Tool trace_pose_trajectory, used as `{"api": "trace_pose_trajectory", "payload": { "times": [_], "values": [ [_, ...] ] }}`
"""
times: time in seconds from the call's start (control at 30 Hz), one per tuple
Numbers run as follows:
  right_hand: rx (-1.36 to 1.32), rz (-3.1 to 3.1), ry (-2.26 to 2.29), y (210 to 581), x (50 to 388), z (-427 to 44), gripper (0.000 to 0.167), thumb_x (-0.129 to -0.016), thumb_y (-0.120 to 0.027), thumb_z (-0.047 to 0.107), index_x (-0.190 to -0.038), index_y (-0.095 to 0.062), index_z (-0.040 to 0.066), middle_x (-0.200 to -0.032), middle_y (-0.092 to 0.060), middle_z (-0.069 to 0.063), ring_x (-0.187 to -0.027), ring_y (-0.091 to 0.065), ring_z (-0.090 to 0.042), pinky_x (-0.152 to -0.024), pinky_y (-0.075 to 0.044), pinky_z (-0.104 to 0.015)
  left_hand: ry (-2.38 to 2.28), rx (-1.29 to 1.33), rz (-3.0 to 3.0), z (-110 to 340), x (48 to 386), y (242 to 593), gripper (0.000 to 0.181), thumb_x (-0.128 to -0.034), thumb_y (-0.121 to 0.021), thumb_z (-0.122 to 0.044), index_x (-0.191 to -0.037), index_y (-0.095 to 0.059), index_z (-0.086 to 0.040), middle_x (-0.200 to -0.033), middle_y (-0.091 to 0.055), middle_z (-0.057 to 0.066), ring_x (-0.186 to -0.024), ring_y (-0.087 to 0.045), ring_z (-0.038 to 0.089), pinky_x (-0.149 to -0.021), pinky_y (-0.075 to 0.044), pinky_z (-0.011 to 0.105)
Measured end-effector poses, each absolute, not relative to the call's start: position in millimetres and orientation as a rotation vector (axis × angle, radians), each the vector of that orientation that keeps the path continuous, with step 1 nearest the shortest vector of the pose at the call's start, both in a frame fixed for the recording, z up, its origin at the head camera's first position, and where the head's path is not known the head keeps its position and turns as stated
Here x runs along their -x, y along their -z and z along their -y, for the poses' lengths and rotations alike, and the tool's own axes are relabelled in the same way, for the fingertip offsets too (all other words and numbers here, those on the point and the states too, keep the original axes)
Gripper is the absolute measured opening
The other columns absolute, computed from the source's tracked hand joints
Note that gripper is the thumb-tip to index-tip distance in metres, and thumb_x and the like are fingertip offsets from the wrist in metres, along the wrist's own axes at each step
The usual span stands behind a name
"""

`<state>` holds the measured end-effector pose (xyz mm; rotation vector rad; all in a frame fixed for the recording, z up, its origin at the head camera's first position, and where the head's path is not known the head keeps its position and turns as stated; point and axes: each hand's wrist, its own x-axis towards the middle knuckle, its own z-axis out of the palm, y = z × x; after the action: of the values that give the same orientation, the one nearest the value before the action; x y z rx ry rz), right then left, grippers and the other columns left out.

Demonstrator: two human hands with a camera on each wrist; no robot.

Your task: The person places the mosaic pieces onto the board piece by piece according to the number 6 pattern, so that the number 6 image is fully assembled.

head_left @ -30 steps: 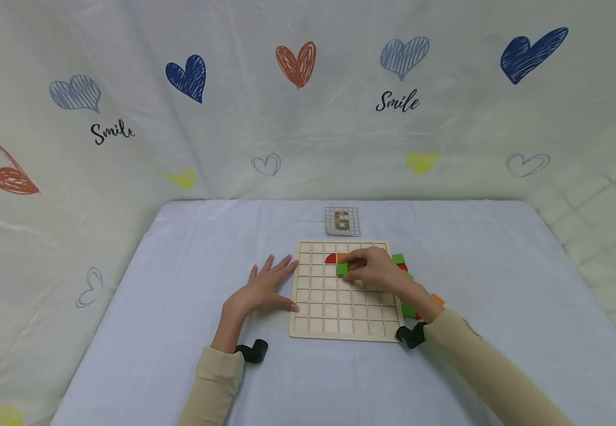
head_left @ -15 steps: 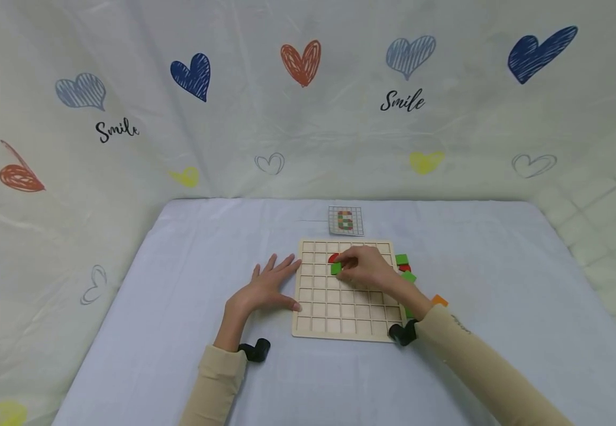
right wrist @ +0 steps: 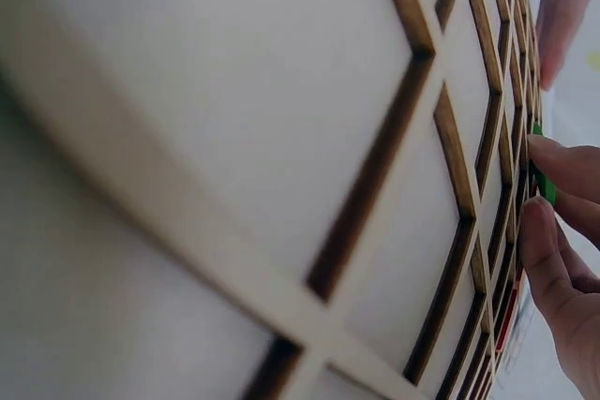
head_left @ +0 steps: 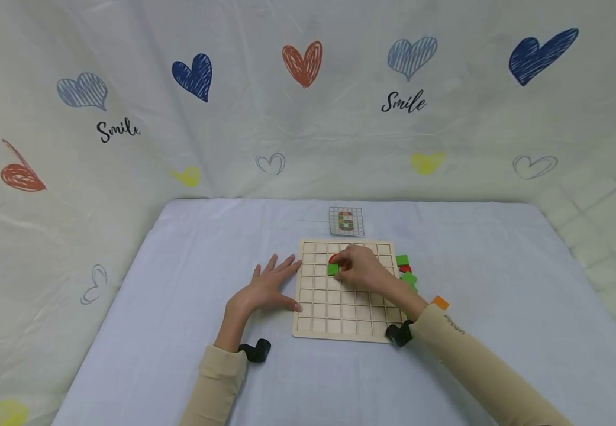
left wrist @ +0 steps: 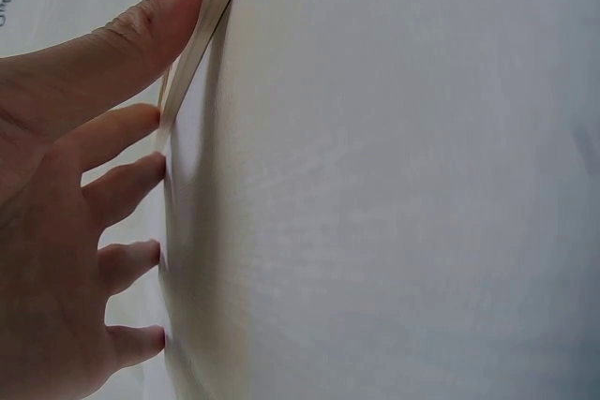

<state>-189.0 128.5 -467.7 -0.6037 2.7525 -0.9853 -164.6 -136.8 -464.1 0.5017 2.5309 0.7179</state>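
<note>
A wooden grid board (head_left: 348, 328) lies on the white-covered table. My right hand (head_left: 362, 269) pinches a green square tile (head_left: 332, 270) between thumb and fingertips at the board's upper left part. Just above that tile, part of a red piece (head_left: 332, 258) shows, while the hand covers the cells to its right. In the right wrist view the green tile (right wrist: 544, 175) is seen edge-on at the grid. My left hand (head_left: 265, 290) lies with fingers spread at the board's left side. Its thumb (left wrist: 141, 44) touches the board's edge in the left wrist view.
Behind the board lies a small card (head_left: 346, 221) printed with a coloured grid figure. Several loose pieces sit along the board's right side, among them a green tile (head_left: 402, 260) and an orange tile (head_left: 440, 302). A heart-printed sheet (head_left: 222, 136) hangs behind the table.
My right hand has shifted a little left with the green tile, to just below the red piece. The orange piece beside the red one is now hidden. My left hand stays put.
</note>
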Motion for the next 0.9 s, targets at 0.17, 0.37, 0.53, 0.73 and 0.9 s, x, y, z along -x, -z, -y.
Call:
{"api": "trace_pose_trajectory", "payload": {
  "times": [0.17,0.37,0.53,0.73,0.9],
  "values": [
    [0.633,-2.757,0.989,467,187,-131,0.024,-0.083,-0.082,0.004,-0.107,-0.077,0.001,-0.092,-0.068,-0.009,-0.079,-0.067,-0.017,-0.073,-0.058,-0.032,-0.703,-0.506,-2.532,135,166,465,0.104,-0.0791,-0.089,-0.041,-0.164,-0.030,-0.023,-0.173,-0.018,0.000,-0.161,0.004,0.036,-0.125,0.005,0.066],
    [0.570,-2.732,1.010,462,182,-139,0.026,-0.084,-0.081,0.003,-0.111,-0.077,0.002,-0.097,-0.071,-0.008,-0.086,-0.070,-0.019,-0.080,-0.060,-0.036,-0.694,-0.496,-2.533,134,167,465,0.104,-0.0797,-0.088,-0.039,-0.164,-0.030,-0.022,-0.173,-0.017,0.000,-0.161,0.004,0.036,-0.125,0.005,0.065],
    [0.556,-2.715,1.078,459,179,-154,0.031,-0.086,-0.080,0.002,-0.116,-0.075,0.000,-0.104,-0.074,-0.011,-0.090,-0.071,-0.021,-0.082,-0.061,-0.037,-0.699,-0.486,-2.536,134,166,464,0.104,-0.0792,-0.089,-0.038,-0.164,-0.030,-0.021,-0.173,-0.018,0.001,-0.161,0.003,0.036,-0.125,0.005,0.065],
    [0.506,-2.715,1.134,456,175,-176,0.028,-0.088,-0.079,0.005,-0.115,-0.075,0.002,-0.110,-0.074,-0.010,-0.092,-0.070,-0.022,-0.085,-0.060,-0.039,-0.700,-0.487,-2.537,135,165,467,0.105,-0.0795,-0.089,-0.037,-0.164,-0.029,-0.020,-0.173,-0.017,0.002,-0.161,0.004,0.037,-0.125,0.005,0.065],
    [0.417,-2.731,1.144,452,171,-193,0.027,-0.091,-0.076,0.009,-0.118,-0.074,0.005,-0.110,-0.073,-0.009,-0.094,-0.067,-0.022,-0.088,-0.060,-0.042,-0.681,-0.491,-2.544,136,165,472,0.106,-0.0807,-0.088,-0.038,-0.165,-0.026,-0.023,-0.174,-0.014,-0.001,-0.161,0.006,0.035,-0.126,0.006,0.064]
  ]
}}
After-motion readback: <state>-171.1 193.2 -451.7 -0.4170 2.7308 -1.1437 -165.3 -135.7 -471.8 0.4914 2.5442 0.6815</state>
